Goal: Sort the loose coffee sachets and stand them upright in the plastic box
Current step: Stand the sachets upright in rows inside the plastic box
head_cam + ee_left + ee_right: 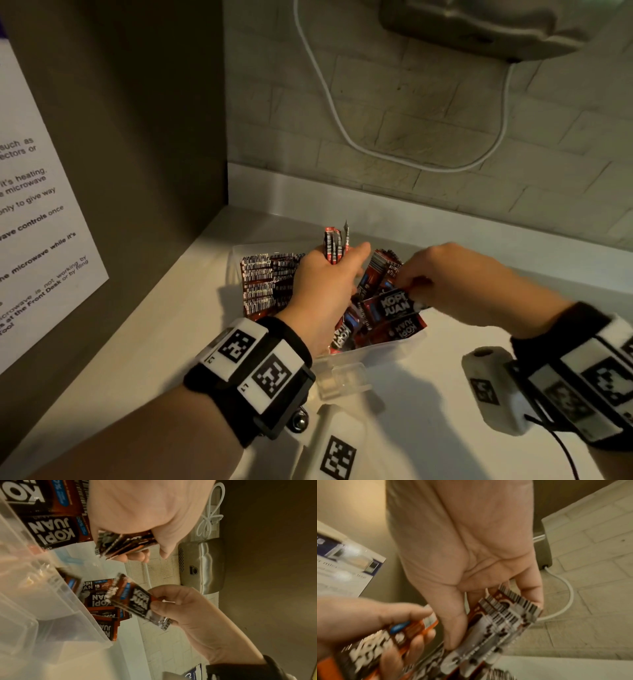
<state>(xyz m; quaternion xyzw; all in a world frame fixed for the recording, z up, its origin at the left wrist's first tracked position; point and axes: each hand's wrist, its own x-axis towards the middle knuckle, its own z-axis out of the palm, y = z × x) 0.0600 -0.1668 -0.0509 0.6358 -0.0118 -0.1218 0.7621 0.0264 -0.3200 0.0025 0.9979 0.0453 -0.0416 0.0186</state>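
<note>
A clear plastic box (383, 349) sits on the white counter. A row of red-black coffee sachets (267, 281) stands packed along its left side, and loose sachets (380, 330) lie jumbled at its right. My left hand (337, 260) is over the middle of the box and grips a small bundle of sachets (335, 244) that pokes upward; the left wrist view shows the bundle (125, 543) between thumb and fingers (137, 557). My right hand (407, 284) pinches one "KOPI JUAN" sachet (394, 305) by its end, just right of the bundle. The right wrist view is blurred.
A dark side panel (154, 137) with a printed notice (34, 205) closes off the left. Behind the box is a brick wall with a looping white cable (329, 102) and a grey appliance (479, 27). A small clear plastic piece (342, 380) lies in front of the box.
</note>
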